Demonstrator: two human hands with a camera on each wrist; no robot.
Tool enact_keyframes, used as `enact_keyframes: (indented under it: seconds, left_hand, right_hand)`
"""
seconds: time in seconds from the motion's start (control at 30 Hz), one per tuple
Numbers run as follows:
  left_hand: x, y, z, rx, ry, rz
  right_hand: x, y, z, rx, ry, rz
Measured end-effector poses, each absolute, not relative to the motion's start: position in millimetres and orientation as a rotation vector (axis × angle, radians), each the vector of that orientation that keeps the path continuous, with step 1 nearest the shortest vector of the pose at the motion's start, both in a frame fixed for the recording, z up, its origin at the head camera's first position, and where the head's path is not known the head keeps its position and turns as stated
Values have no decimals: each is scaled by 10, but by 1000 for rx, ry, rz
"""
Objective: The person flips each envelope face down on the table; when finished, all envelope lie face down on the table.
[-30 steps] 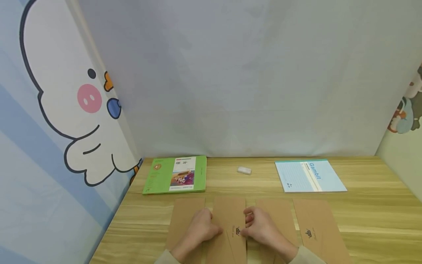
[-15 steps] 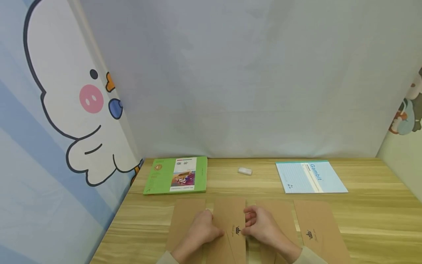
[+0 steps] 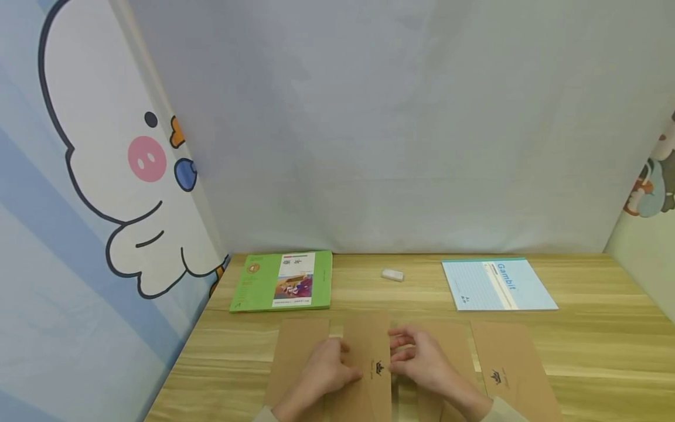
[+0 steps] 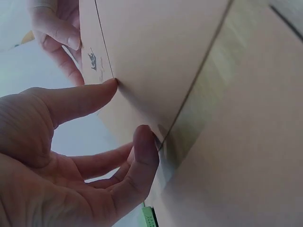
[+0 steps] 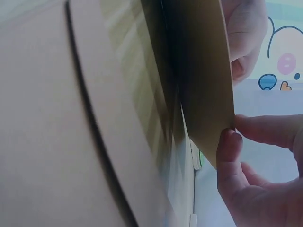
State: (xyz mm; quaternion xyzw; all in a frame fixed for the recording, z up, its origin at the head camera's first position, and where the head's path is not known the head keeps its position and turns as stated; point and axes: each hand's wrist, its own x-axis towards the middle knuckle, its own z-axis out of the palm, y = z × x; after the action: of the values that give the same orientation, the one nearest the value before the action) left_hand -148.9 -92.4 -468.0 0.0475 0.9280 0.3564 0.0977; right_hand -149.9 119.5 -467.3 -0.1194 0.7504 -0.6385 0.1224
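Observation:
In the head view, a brown kraft envelope (image 3: pixel 368 340) with a crown print lies between my hands, its right side tilted up off the table. My right hand (image 3: pixel 424 362) pinches the raised right edge between thumb and forefinger, as the right wrist view shows. My left hand (image 3: pixel 323 369) holds the left side. In the left wrist view, the left thumb (image 4: pixel 90 99) touches the envelope's face by the flap line, and the left forefinger (image 4: pixel 146 146) is curled at its edge. The envelope's near end runs out of the head view.
Another kraft envelope (image 3: pixel 300 340) lies to the left, partly under my left arm. To the right lie a third envelope (image 3: pixel 450 346) and a fourth envelope (image 3: pixel 511 363). Behind them are a green book (image 3: pixel 258 287), a white eraser (image 3: pixel 392 275) and a blue notebook (image 3: pixel 474 287).
The right edge of the middle envelope has risen and shifted slightly left, with my right fingers still on it. My left thumb has slid slightly right across the envelope.

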Motion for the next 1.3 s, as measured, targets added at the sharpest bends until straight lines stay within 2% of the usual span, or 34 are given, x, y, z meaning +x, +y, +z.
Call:
enact_keyframes:
  seconds: [0.77, 1.3]
  left_hand:
    - [-1363, -1018, -4509, 470, 2505, 1365]
    - [-1354, -1083, -4544, 397, 2200, 1610]
  right_hand:
    - [-1539, 1137, -4544, -431, 1884, -1996]
    - [-1569, 1064, -4605, -508, 1843, -1951]
